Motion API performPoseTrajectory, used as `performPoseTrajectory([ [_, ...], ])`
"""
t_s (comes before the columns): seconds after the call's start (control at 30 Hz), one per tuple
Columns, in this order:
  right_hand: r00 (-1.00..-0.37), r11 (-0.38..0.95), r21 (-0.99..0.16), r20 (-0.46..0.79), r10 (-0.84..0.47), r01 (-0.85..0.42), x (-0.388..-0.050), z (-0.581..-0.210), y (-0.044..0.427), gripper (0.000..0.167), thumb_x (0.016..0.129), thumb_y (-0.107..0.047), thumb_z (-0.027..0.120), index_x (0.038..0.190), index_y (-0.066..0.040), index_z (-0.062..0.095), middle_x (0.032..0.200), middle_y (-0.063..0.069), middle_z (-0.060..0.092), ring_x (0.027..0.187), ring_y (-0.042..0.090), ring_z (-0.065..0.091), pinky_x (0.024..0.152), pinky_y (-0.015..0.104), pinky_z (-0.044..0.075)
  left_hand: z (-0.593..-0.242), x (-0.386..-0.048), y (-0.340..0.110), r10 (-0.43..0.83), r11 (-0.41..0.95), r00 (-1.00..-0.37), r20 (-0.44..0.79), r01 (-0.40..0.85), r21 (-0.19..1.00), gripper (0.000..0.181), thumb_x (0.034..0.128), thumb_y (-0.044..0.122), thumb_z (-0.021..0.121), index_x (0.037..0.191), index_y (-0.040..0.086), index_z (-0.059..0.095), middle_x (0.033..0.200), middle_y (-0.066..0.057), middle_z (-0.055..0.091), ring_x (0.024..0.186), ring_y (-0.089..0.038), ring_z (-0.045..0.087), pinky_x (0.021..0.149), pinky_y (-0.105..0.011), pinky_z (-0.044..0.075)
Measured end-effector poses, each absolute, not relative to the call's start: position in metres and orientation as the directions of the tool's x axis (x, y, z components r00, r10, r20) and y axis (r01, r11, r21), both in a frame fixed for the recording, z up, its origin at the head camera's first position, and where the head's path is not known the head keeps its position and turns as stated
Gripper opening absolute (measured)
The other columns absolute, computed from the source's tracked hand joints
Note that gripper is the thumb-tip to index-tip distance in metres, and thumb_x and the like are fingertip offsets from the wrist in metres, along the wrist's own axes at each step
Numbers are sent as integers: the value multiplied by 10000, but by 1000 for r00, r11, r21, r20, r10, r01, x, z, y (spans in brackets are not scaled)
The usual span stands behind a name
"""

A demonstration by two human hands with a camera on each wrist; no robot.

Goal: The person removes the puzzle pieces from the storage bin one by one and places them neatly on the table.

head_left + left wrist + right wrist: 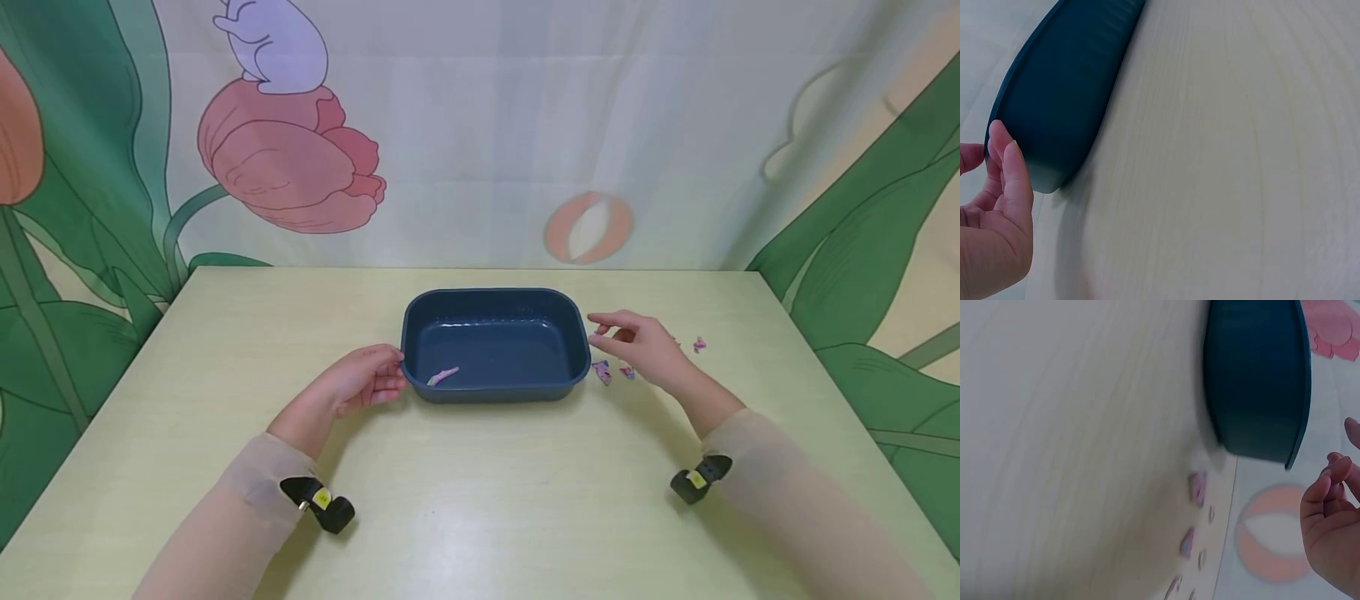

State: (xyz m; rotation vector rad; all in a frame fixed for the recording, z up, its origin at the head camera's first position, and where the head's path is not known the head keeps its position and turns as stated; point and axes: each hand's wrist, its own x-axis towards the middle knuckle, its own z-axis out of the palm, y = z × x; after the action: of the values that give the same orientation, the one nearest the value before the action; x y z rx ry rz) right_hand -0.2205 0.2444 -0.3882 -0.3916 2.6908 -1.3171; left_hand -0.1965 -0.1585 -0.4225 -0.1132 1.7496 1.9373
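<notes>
A dark blue rectangular tub stands on the table, with a small pink-purple piece lying inside at its front left. At the tub's left end, my left hand pinches the rim, thumb on top and fingers against the outer wall; the left wrist view shows these fingers at the wall. My right hand hovers beside the right rim, thumb and forefinger apart, with nothing visible between them. Under and near it lie several small pink-purple pieces, some partly hidden by the hand.
The pale wooden table ends at a printed curtain behind the tub. One small piece lies farther right, beyond the right hand. Black wrist cameras are strapped over both sleeves.
</notes>
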Motion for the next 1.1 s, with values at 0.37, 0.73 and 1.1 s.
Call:
performPoseTrajectory([
  [0.37, -927, 500, -835, 34, -373, -232, -231, -388, 188, 406, 872, -237, 670, 1228, -55, 602, 998, 64, 563, 662, 208, 487, 487, 236, 410, -424, -197, -159, 318, -22, -861, -396, -425, 905, 147, 981, 149, 423, 1007, 16, 478, 782, -38, 569, 674, -116, 606, 659, -230, 546],
  [0.73, -883, 501, -810, 43, -468, -304, -247, -400, 136, 358, 858, -213, 688, 1183, -74, 636, 953, 31, 598, 705, 211, 501, 545, 255, 390, -424, -197, -159, 316, -22, -861, -400, -428, 904, 148, 980, 143, 421, 1001, 10, 482, 772, -33, 567, 670, -114, 607, 654, -231, 547],
  [1.1, -797, 568, -731, -56, -602, -378, -260, -413, 90, 240, 832, -176, 715, 1042, -63, 699, 890, 15, 633, 761, 154, 522, 657, 233, 441, -422, -198, -160, 310, -4, -859, -406, -428, 904, 174, 976, 149, 426, 1035, -8, 470, 790, -39, 566, 695, -123, 607, 681, -237, 546],
])
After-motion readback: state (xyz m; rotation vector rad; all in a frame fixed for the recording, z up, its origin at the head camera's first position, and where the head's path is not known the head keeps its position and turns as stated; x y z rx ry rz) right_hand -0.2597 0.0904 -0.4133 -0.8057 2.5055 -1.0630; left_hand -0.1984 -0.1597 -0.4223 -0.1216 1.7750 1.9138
